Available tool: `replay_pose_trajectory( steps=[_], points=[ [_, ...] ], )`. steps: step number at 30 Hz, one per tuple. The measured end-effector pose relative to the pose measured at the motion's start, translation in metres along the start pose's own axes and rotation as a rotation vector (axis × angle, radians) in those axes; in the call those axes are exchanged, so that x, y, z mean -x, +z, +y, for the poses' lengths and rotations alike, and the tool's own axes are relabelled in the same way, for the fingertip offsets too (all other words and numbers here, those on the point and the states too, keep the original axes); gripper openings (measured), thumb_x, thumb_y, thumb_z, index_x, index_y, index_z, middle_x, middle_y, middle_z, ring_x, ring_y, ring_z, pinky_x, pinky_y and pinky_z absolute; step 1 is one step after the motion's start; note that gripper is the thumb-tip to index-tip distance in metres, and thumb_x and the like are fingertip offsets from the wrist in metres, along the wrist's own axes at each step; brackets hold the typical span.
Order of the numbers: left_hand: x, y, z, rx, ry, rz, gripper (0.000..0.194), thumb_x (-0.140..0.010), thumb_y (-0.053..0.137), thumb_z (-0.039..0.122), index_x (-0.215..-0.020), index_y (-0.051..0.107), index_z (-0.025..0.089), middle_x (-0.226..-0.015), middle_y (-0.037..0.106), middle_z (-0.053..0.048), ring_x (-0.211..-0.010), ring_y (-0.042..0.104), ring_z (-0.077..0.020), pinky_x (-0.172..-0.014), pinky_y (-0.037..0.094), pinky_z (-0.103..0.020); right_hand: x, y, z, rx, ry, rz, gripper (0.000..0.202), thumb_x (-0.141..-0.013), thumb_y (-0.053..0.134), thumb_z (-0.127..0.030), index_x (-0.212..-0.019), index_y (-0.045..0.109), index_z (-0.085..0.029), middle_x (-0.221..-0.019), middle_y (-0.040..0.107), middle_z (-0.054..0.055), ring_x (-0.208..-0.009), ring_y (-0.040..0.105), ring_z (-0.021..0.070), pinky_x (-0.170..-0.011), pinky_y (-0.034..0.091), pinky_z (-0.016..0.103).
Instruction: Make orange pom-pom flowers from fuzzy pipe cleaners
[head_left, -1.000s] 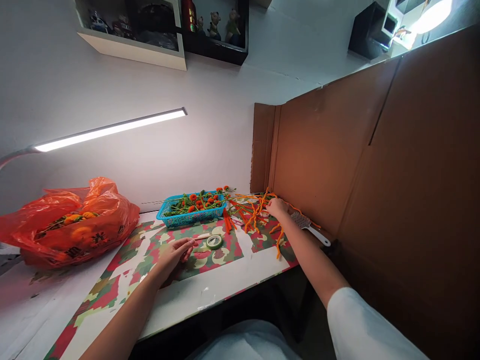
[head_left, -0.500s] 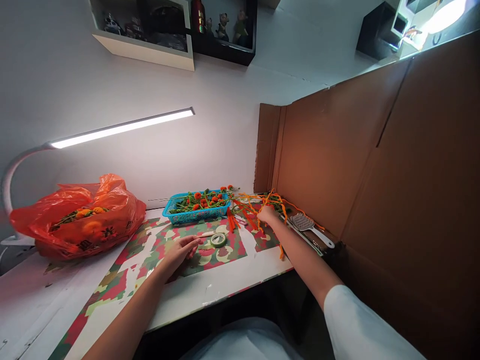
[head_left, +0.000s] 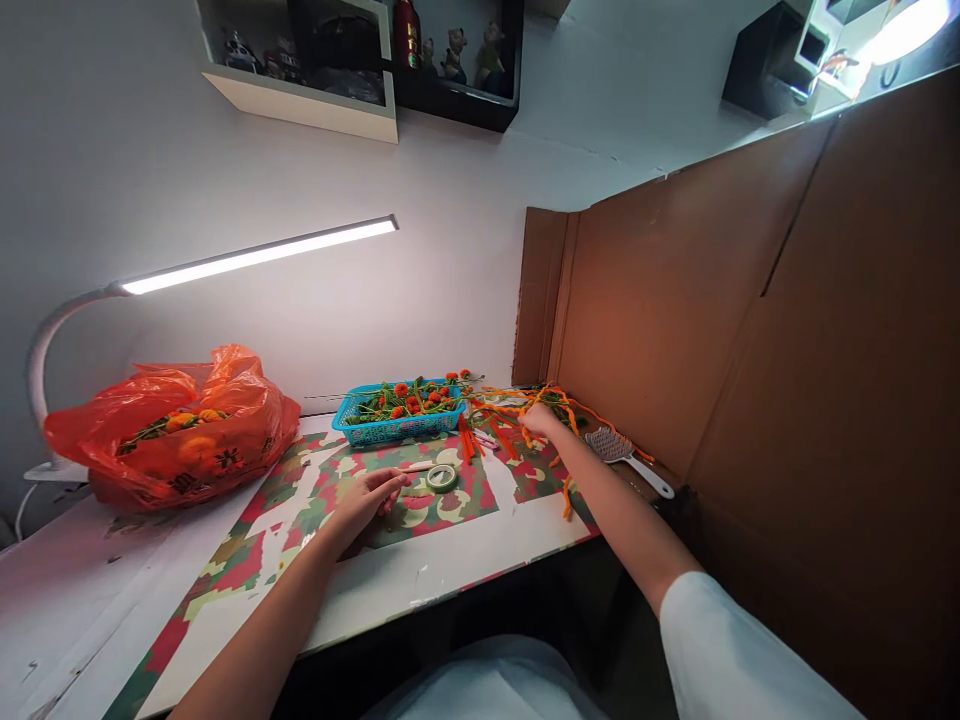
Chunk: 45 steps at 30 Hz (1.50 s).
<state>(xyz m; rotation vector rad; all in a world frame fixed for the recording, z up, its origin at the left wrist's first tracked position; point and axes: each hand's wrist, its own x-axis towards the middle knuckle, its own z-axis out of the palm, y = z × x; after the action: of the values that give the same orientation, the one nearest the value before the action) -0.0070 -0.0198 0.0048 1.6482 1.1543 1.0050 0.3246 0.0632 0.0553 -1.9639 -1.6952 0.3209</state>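
Observation:
My left hand [head_left: 373,494] is above the patterned table cover, its fingers curled together. A thin, pale stick-like piece [head_left: 418,467] shows just beyond its fingertips, and I cannot tell whether they hold it. Right beside them lies a roll of green tape [head_left: 442,478]. My right hand [head_left: 541,422] reaches into a tangle of orange fuzzy chenille stems [head_left: 568,410] at the back right, fingers closed; what is between them is hidden. Red-orange strips [head_left: 468,440] lie left of it. A blue basket [head_left: 397,430] holds green stems with small orange flower heads [head_left: 401,390].
A red plastic bag [head_left: 255,450] with orange flowers stands at the left, under a lit desk lamp [head_left: 262,257]. A grey-white hairbrush [head_left: 628,460] lies beside my right forearm. A tall cardboard panel [head_left: 645,330] borders the right side. Shelves [head_left: 450,100] hang above.
The view has turned slightly left. My right hand has shifted a little among the orange stems, and its forearm now covers the long thin items beside the hairbrush. My left hand has hardly moved.

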Motion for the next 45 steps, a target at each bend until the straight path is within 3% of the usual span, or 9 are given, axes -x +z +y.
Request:
replay_pose_trajectory(
  steps=[4,8,11,14,22,27,32,41,45],
  points=[
    [0.0,0.0,0.001,0.001,0.002,-0.001,0.042,-0.065,0.062,0.059,-0.07,0.061,0.018,-0.05,0.045,0.005,-0.043,0.041,-0.0092,-0.044,0.029,-0.021,-0.004,-0.028,-0.006,-0.269,0.006,0.012,0.028,-0.089,0.045,-0.036,-0.071,0.053,-0.016,-0.056,0.057,0.002,-0.049,0.053,0.0122,-0.047,0.039,0.022],
    [0.002,0.0,0.002,-0.004,0.0,0.022,0.043,-0.065,0.062,0.06,-0.069,0.06,0.017,-0.052,0.047,0.004,-0.045,0.042,-0.0098,-0.045,0.031,-0.021,-0.002,-0.055,-0.015,-0.524,-0.002,-0.015,0.026,-0.093,0.042,-0.037,-0.075,0.045,-0.019,-0.056,0.053,-0.002,-0.042,0.047,0.0076,-0.045,0.04,0.019],
    [0.002,0.0,0.002,-0.006,0.006,0.009,0.042,-0.066,0.062,0.058,-0.071,0.061,0.017,-0.052,0.047,0.004,-0.045,0.042,-0.0094,-0.045,0.031,-0.021,0.007,-0.066,-0.022,-1.056,-0.022,-0.107,0.023,-0.092,0.046,-0.035,-0.074,0.042,-0.019,-0.053,0.046,-0.006,-0.036,0.037,0.0051,-0.042,0.036,0.018],
    [0.002,0.001,0.003,-0.009,0.012,-0.008,0.041,-0.066,0.061,0.058,-0.07,0.06,0.017,-0.051,0.045,0.005,-0.044,0.041,-0.0091,-0.045,0.03,-0.02,0.02,-0.067,-0.03,-1.277,-0.136,-0.184,0.024,-0.091,0.048,-0.037,-0.074,0.043,-0.02,-0.052,0.037,-0.009,-0.035,0.028,0.0038,-0.043,0.034,0.017],
    [0.003,0.002,0.003,0.013,-0.004,0.006,0.041,-0.064,0.062,0.058,-0.07,0.059,0.018,-0.05,0.043,0.006,-0.043,0.041,-0.0091,-0.044,0.029,-0.021,0.008,-0.08,-0.031,-1.332,-0.236,-0.094,0.032,-0.097,0.032,-0.033,-0.068,0.04,-0.02,-0.05,0.018,-0.01,-0.038,0.013,0.0071,-0.047,0.028,0.017],
    [0.003,0.003,0.006,0.007,0.0,0.011,0.043,-0.063,0.061,0.06,-0.067,0.059,0.018,-0.05,0.043,0.005,-0.042,0.04,-0.0087,-0.043,0.029,-0.02,-0.019,-0.116,-0.017,-1.181,-0.188,-0.039,0.036,-0.098,0.029,-0.029,-0.065,0.038,-0.019,-0.048,0.018,-0.01,-0.038,0.013,0.0072,-0.047,0.026,0.017],
    [0.005,0.006,0.008,-0.015,0.01,0.012,0.044,-0.064,0.061,0.061,-0.068,0.059,0.017,-0.051,0.044,0.005,-0.043,0.04,-0.0087,-0.044,0.029,-0.02,-0.031,-0.15,-0.012,-1.217,-0.142,-0.102,0.038,-0.099,0.026,-0.025,-0.065,0.041,-0.018,-0.044,0.021,-0.01,-0.036,0.013,0.0064,-0.044,0.022,0.017],
    [0.0,0.005,0.0,-0.067,0.06,0.0,0.046,-0.066,0.06,0.063,-0.073,0.061,0.018,-0.054,0.046,0.004,-0.048,0.041,-0.0107,-0.046,0.03,-0.021,-0.032,-0.194,-0.031,-1.141,-0.233,-0.057,0.037,-0.098,0.032,-0.03,-0.063,0.042,-0.018,-0.043,0.023,-0.01,-0.035,0.015,0.0051,-0.043,0.024,0.017],
    [0.0,0.006,-0.003,-0.072,0.058,-0.005,0.046,-0.066,0.06,0.063,-0.072,0.06,0.018,-0.053,0.045,0.004,-0.048,0.041,-0.011,-0.046,0.029,-0.021,-0.036,-0.198,-0.037,-1.078,-0.271,0.009,0.035,-0.095,0.039,-0.036,-0.065,0.044,-0.019,-0.043,0.024,-0.011,-0.035,0.018,0.0048,-0.042,0.025,0.016]
  ],
)
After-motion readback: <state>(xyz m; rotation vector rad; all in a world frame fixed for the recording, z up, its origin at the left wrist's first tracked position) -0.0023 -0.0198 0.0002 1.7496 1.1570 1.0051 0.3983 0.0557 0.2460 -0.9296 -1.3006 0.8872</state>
